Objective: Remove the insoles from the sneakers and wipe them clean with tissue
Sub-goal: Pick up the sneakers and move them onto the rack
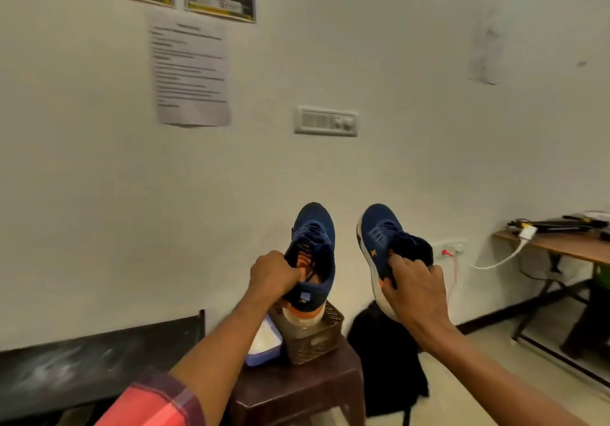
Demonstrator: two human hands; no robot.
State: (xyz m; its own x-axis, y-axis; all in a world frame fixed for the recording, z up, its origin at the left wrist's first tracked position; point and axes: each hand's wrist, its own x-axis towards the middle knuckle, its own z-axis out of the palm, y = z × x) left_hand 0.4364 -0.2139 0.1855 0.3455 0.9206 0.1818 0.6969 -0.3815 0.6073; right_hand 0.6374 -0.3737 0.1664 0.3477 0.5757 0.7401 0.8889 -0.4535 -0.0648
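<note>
Two navy sneakers held aloft, toes up: left hand (272, 273) grip clamped on left sneaker (312, 254), right hand (414, 288) on right sneaker (384, 250).

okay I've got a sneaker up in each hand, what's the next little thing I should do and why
Probably set the right sneaker down, freeing your right hand. Both hands are full, and the left hand already grips the left sneaker at its opening, where the orange lining shows, so the freed hand could pull that insole.
</note>
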